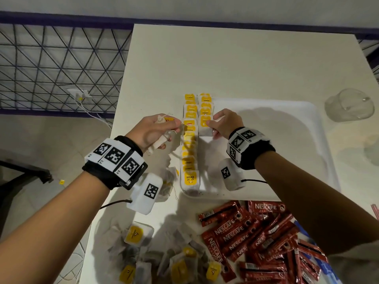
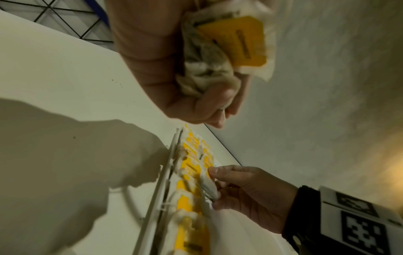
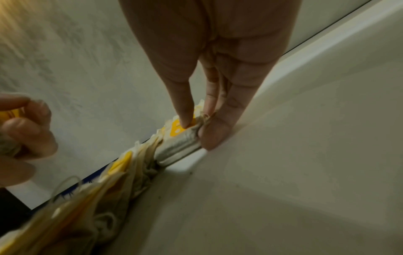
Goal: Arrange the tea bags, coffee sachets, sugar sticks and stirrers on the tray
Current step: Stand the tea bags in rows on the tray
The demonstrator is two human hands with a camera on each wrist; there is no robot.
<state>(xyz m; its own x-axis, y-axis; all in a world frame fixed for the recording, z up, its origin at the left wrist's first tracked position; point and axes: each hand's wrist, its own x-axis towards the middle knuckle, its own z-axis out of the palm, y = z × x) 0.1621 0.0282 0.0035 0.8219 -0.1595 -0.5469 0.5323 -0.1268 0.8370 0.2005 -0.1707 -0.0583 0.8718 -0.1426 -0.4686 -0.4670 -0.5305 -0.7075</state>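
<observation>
A white tray [image 1: 307, 111] lies on the table, with two rows of yellow-tagged tea bags [image 1: 189, 152] standing along its left side. My right hand [image 1: 211, 129] pinches the nearest tea bag [image 1: 205, 128] of the shorter right row between thumb and fingers; the right wrist view shows that tea bag [image 3: 181, 145] touching the tray floor [image 3: 305, 155]. My left hand [image 1: 164, 132] hovers just left of the rows and grips a small bunch of tea bags [image 2: 229, 43] in its curled fingers. Most of the tray is bare.
Loose tea bags [image 1: 164, 259] are piled at the table's near edge, with red Nescafé sachets [image 1: 256, 238] to their right. A clear plastic cup [image 1: 348, 107] lies right of the tray. Thin pink sticks [image 1: 375, 211] show at the right border. The table's left edge [image 1: 114, 124] drops to the floor.
</observation>
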